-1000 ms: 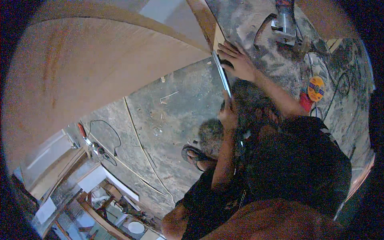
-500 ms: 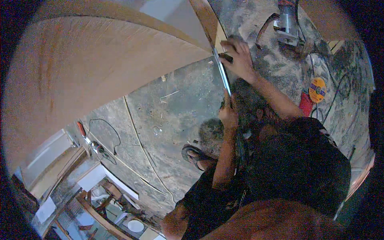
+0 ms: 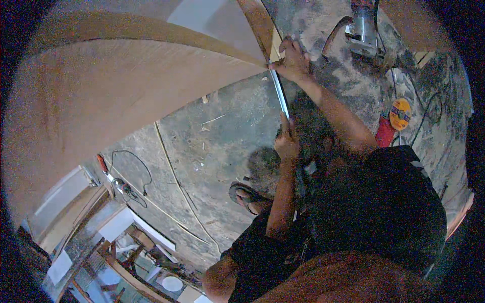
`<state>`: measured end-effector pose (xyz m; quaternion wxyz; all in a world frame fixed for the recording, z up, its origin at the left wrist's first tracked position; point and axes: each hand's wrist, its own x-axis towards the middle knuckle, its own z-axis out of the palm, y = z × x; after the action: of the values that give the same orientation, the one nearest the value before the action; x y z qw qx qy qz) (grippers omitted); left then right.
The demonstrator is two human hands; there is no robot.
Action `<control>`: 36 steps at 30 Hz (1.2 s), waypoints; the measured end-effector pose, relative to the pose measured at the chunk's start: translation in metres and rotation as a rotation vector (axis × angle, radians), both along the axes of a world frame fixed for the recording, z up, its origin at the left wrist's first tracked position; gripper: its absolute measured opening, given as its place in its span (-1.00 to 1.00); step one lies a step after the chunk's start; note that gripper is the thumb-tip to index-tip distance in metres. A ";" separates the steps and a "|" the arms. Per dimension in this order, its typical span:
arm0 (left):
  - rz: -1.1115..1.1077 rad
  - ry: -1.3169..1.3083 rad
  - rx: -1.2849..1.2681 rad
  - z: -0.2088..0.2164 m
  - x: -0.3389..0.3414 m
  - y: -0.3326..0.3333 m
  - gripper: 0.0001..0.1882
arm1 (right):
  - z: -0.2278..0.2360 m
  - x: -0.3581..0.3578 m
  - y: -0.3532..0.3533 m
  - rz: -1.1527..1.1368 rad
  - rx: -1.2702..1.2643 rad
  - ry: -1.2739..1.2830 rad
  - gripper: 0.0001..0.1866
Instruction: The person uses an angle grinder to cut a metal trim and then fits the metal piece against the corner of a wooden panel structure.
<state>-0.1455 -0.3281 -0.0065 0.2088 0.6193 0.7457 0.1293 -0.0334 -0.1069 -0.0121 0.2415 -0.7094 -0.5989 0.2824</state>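
Observation:
A narrow, shiny metal strip (image 3: 280, 95) slants down from the near corner of a large wooden panel (image 3: 126, 91). My left hand (image 3: 287, 144) is closed around its lower end, with a finger lying along it. Up at the corner, my right hand (image 3: 294, 64) has its thumb stretched to the strip's upper end. Its other fingers are raised and apart, beside a pale wooden edge (image 3: 275, 46). Whether these fingers touch that edge I cannot tell.
The stained floor (image 3: 217, 136) carries scraps and a long thin strip (image 3: 169, 161). A corded power tool (image 3: 120, 186) lies at left. Another metal-bodied power tool (image 3: 365, 30) stands at far right, near a yellow disc (image 3: 400, 114) on a red tool (image 3: 385, 132). My sandalled foot (image 3: 245, 197) is below.
My right hand has slid up along the metal strip to the panel corner, and its fingers have lifted and spread. The left hand keeps its hold, almost unmoved.

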 end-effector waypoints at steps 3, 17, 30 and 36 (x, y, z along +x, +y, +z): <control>-0.016 0.010 -0.102 0.005 0.007 0.000 -0.42 | 0.002 0.006 0.006 -0.048 -0.150 -0.022 -0.29; -0.002 0.037 -0.009 0.001 0.007 0.000 -0.44 | 0.004 0.015 0.017 0.044 -0.151 -0.019 -0.19; 0.069 -0.131 -0.060 0.007 0.009 0.030 -0.44 | -0.017 0.014 0.029 0.175 0.180 -0.031 -0.51; 0.015 -0.273 -0.078 0.000 0.002 0.035 -0.44 | -0.010 0.017 0.018 0.094 0.090 0.044 -0.58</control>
<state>-0.1438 -0.2928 -0.0070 0.3312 0.5818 0.7195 0.1846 -0.0167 -0.0889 -0.0226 0.2724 -0.6627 -0.6382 0.2817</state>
